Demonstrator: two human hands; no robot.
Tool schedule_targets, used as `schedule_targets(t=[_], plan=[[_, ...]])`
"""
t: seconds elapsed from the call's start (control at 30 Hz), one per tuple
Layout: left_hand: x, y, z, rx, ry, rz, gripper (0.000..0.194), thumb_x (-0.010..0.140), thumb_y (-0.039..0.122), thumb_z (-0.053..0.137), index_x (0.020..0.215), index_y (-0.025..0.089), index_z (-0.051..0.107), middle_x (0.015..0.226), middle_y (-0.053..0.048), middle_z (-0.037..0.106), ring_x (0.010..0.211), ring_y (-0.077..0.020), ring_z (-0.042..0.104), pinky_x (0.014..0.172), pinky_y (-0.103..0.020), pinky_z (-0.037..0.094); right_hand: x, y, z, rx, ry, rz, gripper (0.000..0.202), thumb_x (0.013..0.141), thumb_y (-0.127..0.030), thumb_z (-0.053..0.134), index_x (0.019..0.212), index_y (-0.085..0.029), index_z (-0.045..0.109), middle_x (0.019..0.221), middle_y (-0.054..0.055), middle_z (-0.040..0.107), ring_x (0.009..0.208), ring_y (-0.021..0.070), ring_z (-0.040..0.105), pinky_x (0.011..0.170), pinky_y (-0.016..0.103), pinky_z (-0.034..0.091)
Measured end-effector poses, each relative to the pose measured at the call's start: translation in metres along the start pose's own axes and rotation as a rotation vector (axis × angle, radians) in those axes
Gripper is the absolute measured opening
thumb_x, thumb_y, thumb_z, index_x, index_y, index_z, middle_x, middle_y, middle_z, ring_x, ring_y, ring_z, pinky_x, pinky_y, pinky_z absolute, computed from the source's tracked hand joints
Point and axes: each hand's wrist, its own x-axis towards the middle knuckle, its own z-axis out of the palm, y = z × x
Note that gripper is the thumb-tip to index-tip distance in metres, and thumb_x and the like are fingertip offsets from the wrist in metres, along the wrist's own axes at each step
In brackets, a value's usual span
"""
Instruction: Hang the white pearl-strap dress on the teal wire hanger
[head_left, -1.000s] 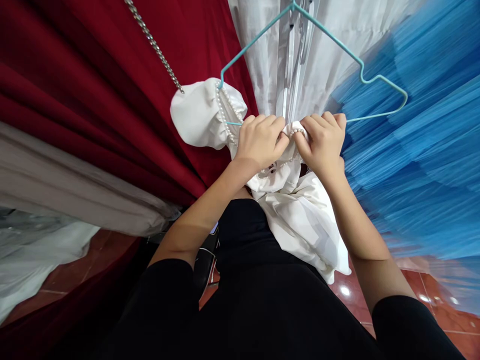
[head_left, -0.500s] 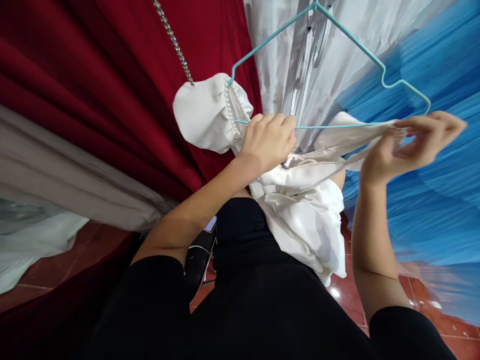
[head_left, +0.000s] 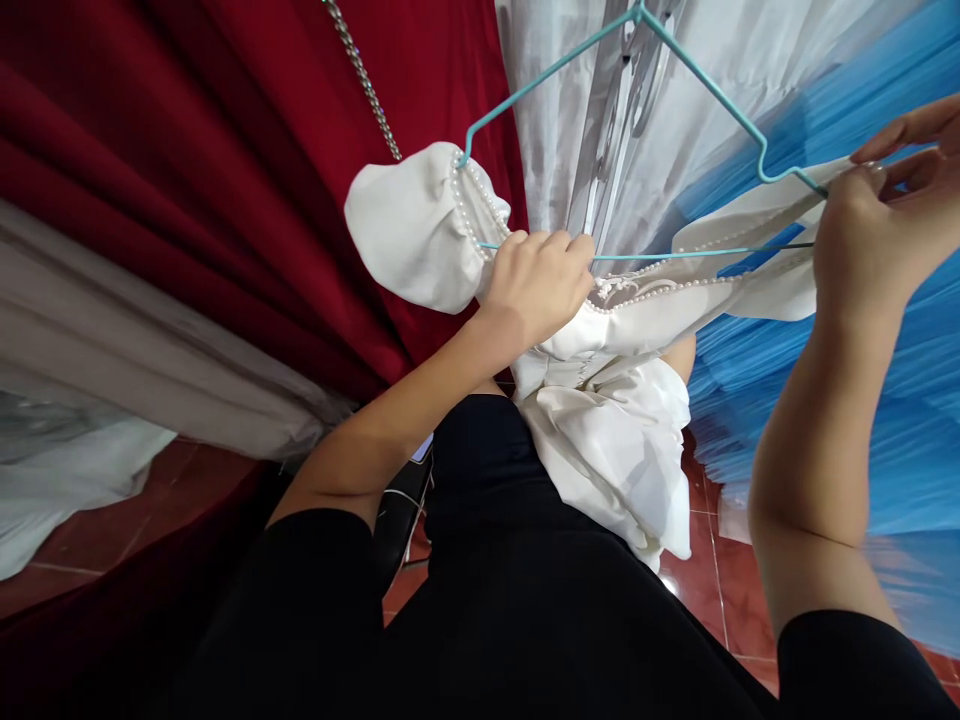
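A light-blue wire hanger (head_left: 712, 85) carries a white dress (head_left: 607, 440) with pearl trim along its neckline. Its puffed sleeve (head_left: 409, 225) hangs over the hanger's left end. My left hand (head_left: 540, 280) is closed over the hanger's bottom bar and the dress fabric, just right of that sleeve. At the right, my right hand (head_left: 885, 200) pinches the other pearl-edged shoulder part of the dress, stretched out at the hanger's right end. The skirt bunches against my body.
Red curtains (head_left: 262, 180) hang at the left, with beige cloth (head_left: 150, 330) below them. White fabric (head_left: 555, 120) and blue tulle (head_left: 885, 400) hang behind the hanger. Red floor tiles (head_left: 742, 580) and a black seat (head_left: 397, 520) show lower down. A beaded strand (head_left: 364, 80) hangs at the top.
My right hand has moved right and slightly up, drawing the dress's shoulder part out to the hanger's right end. My left hand has stayed nearly in place.
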Motion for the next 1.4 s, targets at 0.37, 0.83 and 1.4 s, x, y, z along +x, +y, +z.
schedule_targets(t=[0.37,0.83,1.4], plan=[[0.004,0.0,-0.001,-0.007,-0.061,-0.008,0.03,0.101,0.018,0.044,0.115,0.017,0.071,0.105,-0.014,0.073,0.101,-0.0302,0.068,0.086,-0.04,0.044,-0.017,-0.004,-0.01,0.195,0.047,-0.019,0.029,0.071,0.006,0.055,0.087,-0.013,0.071,0.087,0.002,0.069,0.072,0.0088,0.058,0.054,0.026,0.034],[0.009,-0.002,0.006,0.039,-0.063,-0.023,0.031,0.102,0.022,0.044,0.124,0.016,0.066,0.118,-0.014,0.072,0.112,-0.0316,0.067,0.096,-0.041,0.046,-0.051,-0.111,0.027,0.302,-0.058,-0.291,0.014,0.087,-0.016,0.057,0.096,-0.021,0.067,0.105,0.011,0.063,0.108,0.0254,0.06,0.101,0.044,0.044],[-0.01,-0.085,-0.032,0.009,0.424,-0.174,0.036,0.102,0.019,0.056,0.136,0.025,0.048,0.132,0.0,0.062,0.119,-0.0157,0.059,0.11,-0.032,0.047,-0.099,-0.121,0.074,0.14,-0.461,-0.064,0.058,0.111,-0.053,0.019,0.078,-0.025,0.058,0.08,0.007,0.062,0.091,0.0255,0.056,0.094,0.048,0.039]])
